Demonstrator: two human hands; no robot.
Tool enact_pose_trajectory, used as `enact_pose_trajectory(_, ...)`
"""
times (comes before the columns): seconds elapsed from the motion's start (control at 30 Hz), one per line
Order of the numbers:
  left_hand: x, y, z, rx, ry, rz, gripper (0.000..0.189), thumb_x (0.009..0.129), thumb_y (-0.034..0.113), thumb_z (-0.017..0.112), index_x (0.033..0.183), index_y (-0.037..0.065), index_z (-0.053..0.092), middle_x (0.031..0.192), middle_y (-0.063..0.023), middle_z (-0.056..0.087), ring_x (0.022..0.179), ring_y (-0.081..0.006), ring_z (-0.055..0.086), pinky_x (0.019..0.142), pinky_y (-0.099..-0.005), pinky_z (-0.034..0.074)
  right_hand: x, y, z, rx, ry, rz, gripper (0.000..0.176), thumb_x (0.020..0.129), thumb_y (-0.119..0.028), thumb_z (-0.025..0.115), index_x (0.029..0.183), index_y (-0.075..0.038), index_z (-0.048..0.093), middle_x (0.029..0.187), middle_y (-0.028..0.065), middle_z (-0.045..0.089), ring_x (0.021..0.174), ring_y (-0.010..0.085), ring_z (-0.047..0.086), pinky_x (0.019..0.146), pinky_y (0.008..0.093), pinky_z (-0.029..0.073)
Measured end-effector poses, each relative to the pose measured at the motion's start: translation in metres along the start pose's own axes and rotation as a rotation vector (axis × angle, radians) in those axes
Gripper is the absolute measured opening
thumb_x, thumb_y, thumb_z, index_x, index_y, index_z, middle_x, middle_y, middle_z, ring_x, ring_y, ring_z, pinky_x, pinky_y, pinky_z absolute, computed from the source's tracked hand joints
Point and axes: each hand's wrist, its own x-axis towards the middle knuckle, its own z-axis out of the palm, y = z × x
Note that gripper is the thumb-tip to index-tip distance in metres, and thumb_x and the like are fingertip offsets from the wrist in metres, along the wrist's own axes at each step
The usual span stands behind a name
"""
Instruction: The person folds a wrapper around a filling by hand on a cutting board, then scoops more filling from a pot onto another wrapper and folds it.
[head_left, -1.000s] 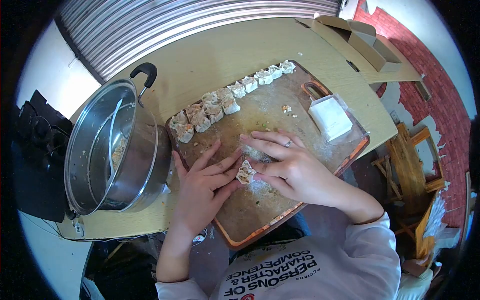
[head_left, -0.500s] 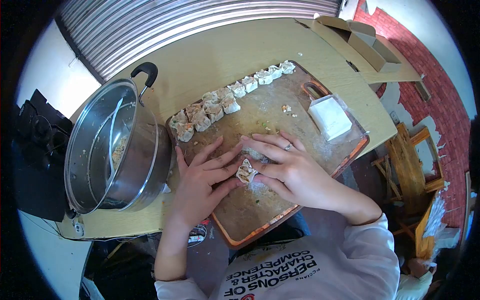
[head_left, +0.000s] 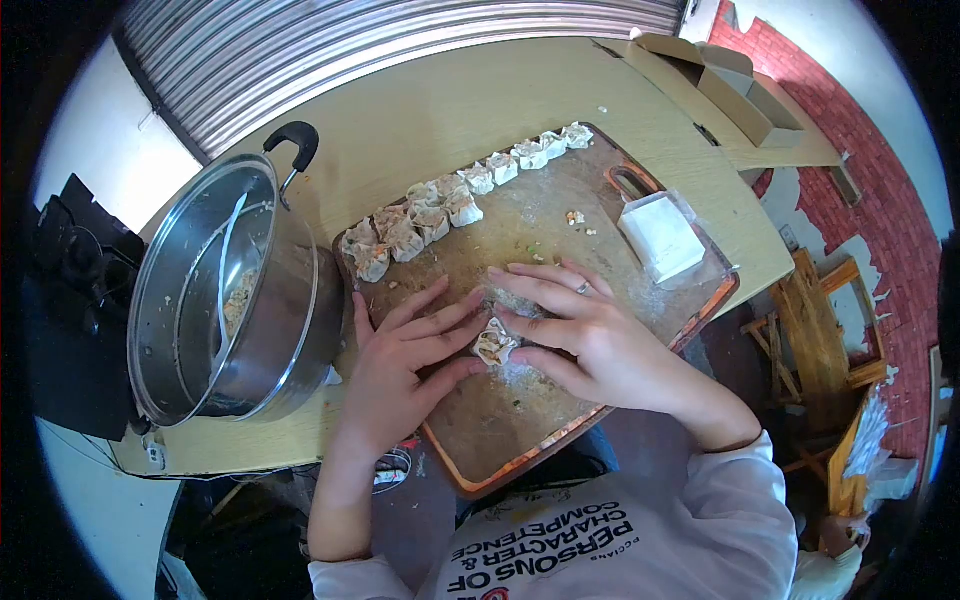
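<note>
A small open-topped dumpling [head_left: 494, 344] stands on the floured wooden board [head_left: 480, 440], filling showing at its pleated top. My left hand [head_left: 405, 355] presses its left side with thumb and fingertips. From the right, my right hand [head_left: 580, 330], with a ring on one finger, presses the other side between thumb and fingers. The outer fingers of both hands are stretched over the board. Along the board's far left edge sits a line of several finished dumplings [head_left: 428, 222]. A stack of white wrappers [head_left: 661, 235] in plastic lies near the board's handle.
Left of the board is a large steel pot [head_left: 290, 300] holding filling [head_left: 238, 305] and a white utensil [head_left: 231, 260]. An opened cardboard box [head_left: 745, 95] rests at the table's far right. Crumbs of filling [head_left: 575, 218] lie on the board. Another person's hand [head_left: 850, 525] shows at lower right.
My fingers have eased slightly outward around the dumpling, whose top looks a little wider. The dumpling stays in about the same spot between both hands.
</note>
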Motion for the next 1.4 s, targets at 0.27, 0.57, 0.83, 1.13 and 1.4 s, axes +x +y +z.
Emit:
enact_pose_trajectory(0.27,-0.005,-0.002,0.002,0.048,0.043,0.001,0.025,0.094,0.034,0.074,0.118,0.029,0.081,0.142,0.0104,0.068,0.145,-0.0239,0.051,0.121,-0.0739,-0.001,0.001,0.003,0.005,0.087,-0.015,-0.016,0.027,0.096,-0.023,0.071,0.116,-0.004,0.076,0.151,0.0113,0.055,0.143,0.0328,0.048,0.115,0.0571,0.038)
enact_pose_trajectory(0.57,-0.004,-0.004,0.001,0.027,0.041,-0.007,0.027,0.09,0.031,0.079,0.116,0.026,0.081,0.141,0.0066,0.069,0.145,-0.0239,0.051,0.123,-0.0704,0.002,0.003,0.003,-0.008,0.067,-0.012,-0.028,0.033,0.092,-0.016,0.075,0.124,-0.006,0.073,0.151,0.0148,0.057,0.141,0.0364,0.051,0.113,0.0522,0.043)
enact_pose_trajectory(0.83,-0.031,0.002,0.0,-0.213,0.271,-0.03,0.043,0.087,0.021,0.083,0.128,0.015,0.075,0.136,-0.0034,0.071,0.134,-0.0262,0.06,0.124,-0.0619,0.024,0.072,-0.025,-0.081,-0.003,0.263,-0.117,0.053,0.085,-0.01,0.083,0.135,-0.006,0.066,0.134,0.0118,0.068,0.118,0.0279,0.067,0.104,0.0385,0.05)
enact_pose_trajectory(1.13,-0.038,-0.011,0.011,-0.272,0.437,0.028,0.012,0.086,0.007,0.081,0.098,0.008,0.077,0.101,-0.0081,0.077,0.101,-0.0266,0.07,0.097,-0.041,0.051,0.177,-0.048,-0.032,0.582,-0.148,-0.075,0.058,0.09,-0.035,0.084,0.132,-0.003,0.06,0.08,0.0075,0.069,0.069,0.0136,0.063,0.064,0.0293,0.052)
enact_pose_trajectory(1.4,-0.039,-0.016,0.016,-0.2,0.424,0.084,0.017,0.084,0.011,0.081,0.101,0.011,0.077,0.099,-0.0059,0.074,0.098,-0.0282,0.068,0.099,-0.0431,0.049,0.216,-0.062,-0.014,0.497,-0.222,-0.175,0.019,0.094,-0.015,0.079,0.109,-0.004,0.074,0.08,0.0003,0.07,0.069,0.0042,0.056,0.061,0.0231,0.043)
